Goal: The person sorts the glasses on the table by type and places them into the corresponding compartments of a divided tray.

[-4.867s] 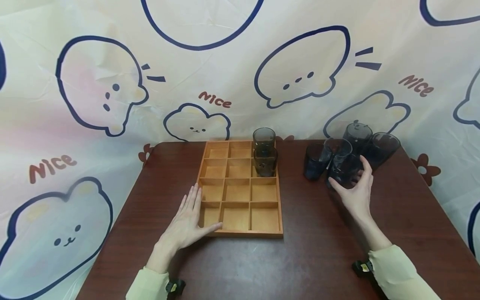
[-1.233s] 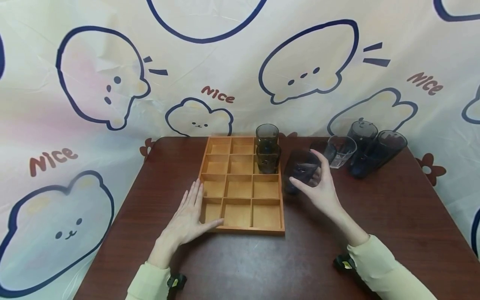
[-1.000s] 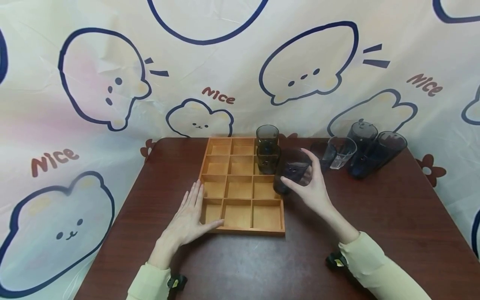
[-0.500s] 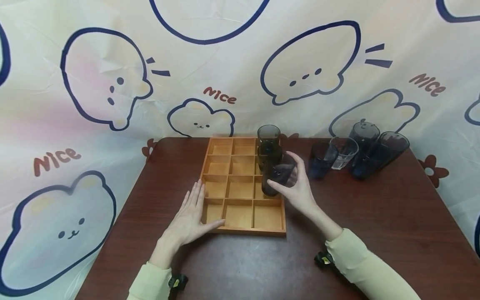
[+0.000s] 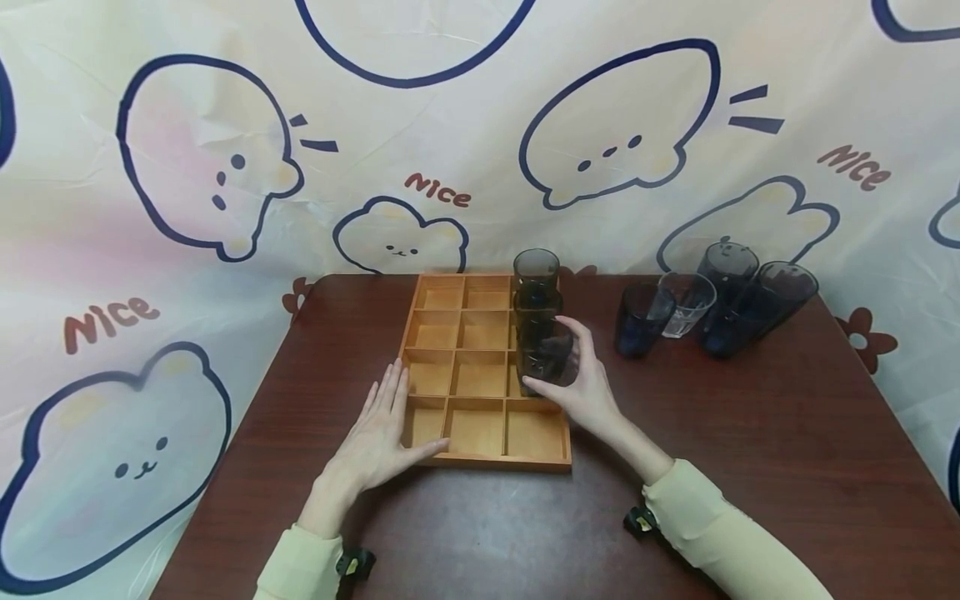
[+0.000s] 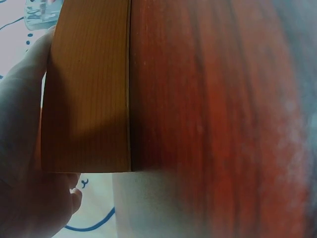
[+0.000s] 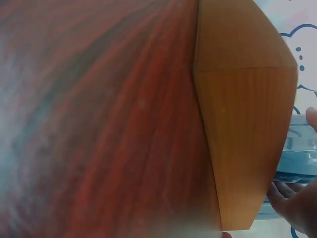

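A wooden tray (image 5: pixel 480 465) divided into square compartments lies on the table. My left hand (image 5: pixel 378 429) rests along its left edge, fingers straight and thumb over the near left corner; the left wrist view shows that hand beside the tray's side wall (image 6: pixel 91 59). With thumb and fingers, my right hand (image 5: pixel 592 396) grips a dark drinking glass (image 5: pixel 546 354) at the right column's third compartment from the back. The glass stands nearly upright, its base down inside the compartment. Directly behind it, two more dark glasses (image 5: pixel 536 268) stand in that column.
To the right of the tray several glasses stand grouped: a dark blue one (image 5: pixel 643 321), a clear one (image 5: pixel 686 307) and darker ones (image 5: pixel 772 296) behind. A patterned cloth (image 5: pixel 480 150) hangs behind the brown table (image 5: pixel 480 533).
My right hand has taken a dark glass from the group at the right, carried it left over the tray and lowered it into the right column. My left hand has stayed on the tray's edge.
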The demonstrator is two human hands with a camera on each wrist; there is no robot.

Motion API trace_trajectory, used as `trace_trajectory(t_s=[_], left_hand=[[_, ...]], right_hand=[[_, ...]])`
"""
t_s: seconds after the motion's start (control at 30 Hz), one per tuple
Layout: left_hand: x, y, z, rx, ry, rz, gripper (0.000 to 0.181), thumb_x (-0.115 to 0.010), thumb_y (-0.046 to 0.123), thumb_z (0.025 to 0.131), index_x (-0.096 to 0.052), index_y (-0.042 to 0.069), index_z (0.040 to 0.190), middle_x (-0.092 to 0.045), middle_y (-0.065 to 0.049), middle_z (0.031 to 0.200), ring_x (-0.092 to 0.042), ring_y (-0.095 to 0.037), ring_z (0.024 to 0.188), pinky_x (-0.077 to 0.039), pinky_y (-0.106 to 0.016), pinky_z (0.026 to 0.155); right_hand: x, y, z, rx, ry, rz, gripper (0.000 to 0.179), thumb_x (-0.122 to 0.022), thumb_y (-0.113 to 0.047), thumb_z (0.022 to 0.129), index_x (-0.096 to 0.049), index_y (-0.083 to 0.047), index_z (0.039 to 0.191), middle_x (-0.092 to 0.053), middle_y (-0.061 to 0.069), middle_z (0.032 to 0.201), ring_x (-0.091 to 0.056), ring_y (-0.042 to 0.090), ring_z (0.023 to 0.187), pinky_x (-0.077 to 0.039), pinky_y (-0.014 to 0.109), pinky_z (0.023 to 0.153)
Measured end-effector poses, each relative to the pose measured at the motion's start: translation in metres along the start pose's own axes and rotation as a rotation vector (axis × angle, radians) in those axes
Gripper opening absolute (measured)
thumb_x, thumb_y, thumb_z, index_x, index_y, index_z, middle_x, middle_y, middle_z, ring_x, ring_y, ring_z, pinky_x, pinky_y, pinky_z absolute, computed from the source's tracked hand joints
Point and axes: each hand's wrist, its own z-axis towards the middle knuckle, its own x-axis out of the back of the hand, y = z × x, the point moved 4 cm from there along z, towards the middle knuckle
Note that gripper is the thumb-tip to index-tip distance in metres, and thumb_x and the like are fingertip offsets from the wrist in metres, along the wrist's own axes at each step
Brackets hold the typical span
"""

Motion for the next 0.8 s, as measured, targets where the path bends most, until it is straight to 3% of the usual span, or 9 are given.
trace_trajectory(t_s=[0.13, 0.37, 0.8], left_hand=[[0.0003, -0.0002, 0.0009, 0.0, 0.005, 0.005, 0.135, -0.071, 0.081, 0.089, -0.007, 0.0, 0.176, 0.0, -0.019, 0.187, -0.006, -0.039, 0.175, -0.014, -0.064, 0.141], [-0.0004, -0.0007, 0.0001, 0.0, 0.0, 0.0, 0.135, -0.072, 0.08, 0.089, -0.007, 0.0, 0.176, 0.001, -0.018, 0.187, -0.006, -0.039, 0.175, -0.014, -0.063, 0.141], [-0.0003, -0.0008, 0.0013, 0.001, -0.001, 0.003, 0.134, -0.072, 0.079, 0.089, -0.006, 0.0, 0.176, 0.003, -0.017, 0.187, -0.004, -0.038, 0.175, -0.012, -0.062, 0.141]], right_hand=[[-0.0024, 0.0007, -0.0012, 0.027, -0.024, -0.02, 0.104, -0.1, -0.013, 0.08, -0.038, -0.018, 0.164, -0.076, 0.015, 0.133, -0.074, 0.034, 0.12, -0.058, 0.042, 0.1], [-0.0048, 0.0016, -0.0024, 0.052, -0.062, -0.04, 0.107, -0.101, -0.014, 0.078, -0.037, -0.014, 0.164, -0.073, 0.017, 0.138, -0.071, 0.034, 0.131, -0.059, 0.057, 0.107], [-0.0075, 0.0035, -0.0034, 0.066, -0.094, -0.089, 0.108, -0.101, -0.013, 0.078, -0.035, -0.016, 0.163, -0.069, 0.019, 0.144, -0.068, 0.036, 0.135, -0.055, 0.062, 0.114]])
